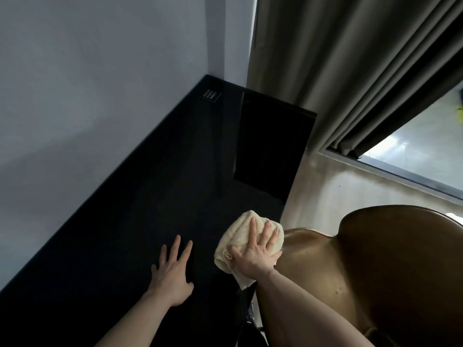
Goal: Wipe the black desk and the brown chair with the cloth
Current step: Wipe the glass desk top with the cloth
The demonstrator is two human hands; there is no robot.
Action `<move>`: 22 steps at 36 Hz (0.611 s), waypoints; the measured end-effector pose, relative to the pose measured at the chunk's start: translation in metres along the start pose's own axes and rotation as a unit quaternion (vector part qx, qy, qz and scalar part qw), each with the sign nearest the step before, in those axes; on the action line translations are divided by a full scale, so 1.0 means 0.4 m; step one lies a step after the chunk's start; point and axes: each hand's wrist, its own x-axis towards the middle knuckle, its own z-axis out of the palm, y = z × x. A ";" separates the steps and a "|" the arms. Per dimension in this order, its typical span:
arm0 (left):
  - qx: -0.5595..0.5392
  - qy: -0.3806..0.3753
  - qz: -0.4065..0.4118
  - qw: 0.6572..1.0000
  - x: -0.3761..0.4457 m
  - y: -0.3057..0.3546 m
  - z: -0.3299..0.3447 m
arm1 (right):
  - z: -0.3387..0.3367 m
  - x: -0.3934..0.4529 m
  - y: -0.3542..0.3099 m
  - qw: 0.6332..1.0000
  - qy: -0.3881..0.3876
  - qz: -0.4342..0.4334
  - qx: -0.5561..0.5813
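Note:
The black desk (140,196) runs from the lower left to the far corner along the wall. A bunched cream cloth (238,235) lies on the desk's right edge, overlapping the brown chair (375,259) beside it. My right hand (255,254) presses flat on the cloth with fingers spread and straight. My left hand (172,274) rests flat on the desk top to the left of the cloth, fingers spread, holding nothing.
A black panel (273,151) stands upright at the desk's far right end. A small socket plate (210,95) sits in the desk's far corner. Grey curtains (350,66) hang to the right above a window (421,156). A white wall borders the desk's left side.

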 end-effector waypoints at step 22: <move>0.064 0.000 0.049 0.997 0.443 0.331 -0.309 | -0.338 0.506 0.074 0.996 0.091 -0.003 0.019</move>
